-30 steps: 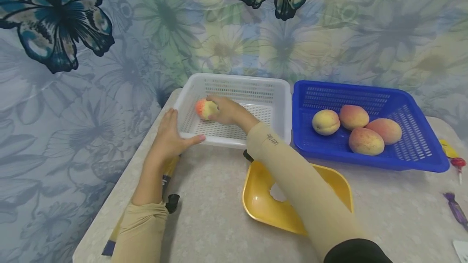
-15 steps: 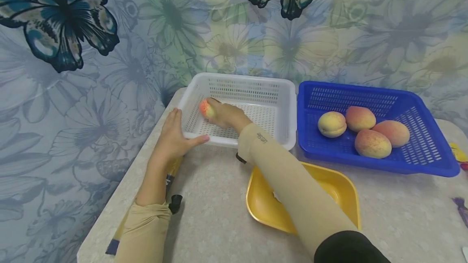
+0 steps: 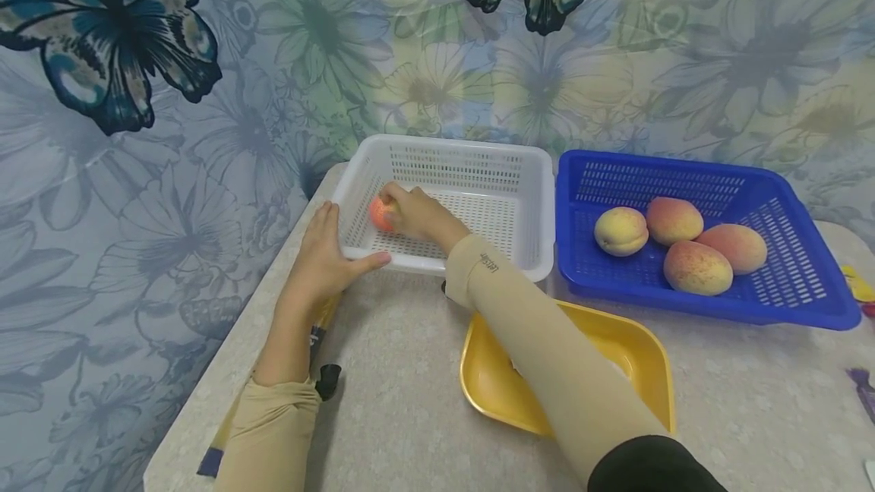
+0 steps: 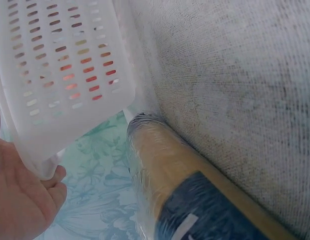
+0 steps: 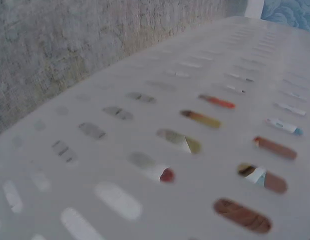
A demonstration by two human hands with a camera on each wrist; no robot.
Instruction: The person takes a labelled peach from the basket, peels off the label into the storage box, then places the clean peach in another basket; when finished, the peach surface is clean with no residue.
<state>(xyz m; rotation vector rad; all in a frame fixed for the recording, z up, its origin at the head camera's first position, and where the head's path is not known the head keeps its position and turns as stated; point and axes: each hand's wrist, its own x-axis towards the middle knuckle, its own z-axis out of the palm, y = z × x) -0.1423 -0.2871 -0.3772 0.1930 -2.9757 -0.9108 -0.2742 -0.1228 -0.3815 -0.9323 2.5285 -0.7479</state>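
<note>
A white perforated basket (image 3: 502, 230) stands at the back left of the table. My left hand (image 3: 321, 257) grips its front left corner, thumb over the front rim and fingers along the left side; in the left wrist view, fingers curl by the rim. Inside the basket my right hand (image 3: 420, 215) holds a red-and-yellow peach (image 3: 380, 214) near the left wall, covering most of it. Red and orange patches show through the slots of the basket wall (image 4: 69, 117) in the left wrist view. The right wrist view is filled by the slotted wall (image 5: 160, 115).
On the right, a blue basket (image 3: 570, 268) holds several peaches (image 3: 697, 268). A yellow tray (image 3: 478, 386) lies in front, partly under my right forearm. A plastic-wrapped roll (image 4: 155, 160) lies below my left arm. A purple-wrapped candy (image 3: 863, 389) lies at the far right.
The peach has turned in my right hand, showing more red and less yellow. My left hand keeps its place on the basket corner. The head view has shifted slightly.
</note>
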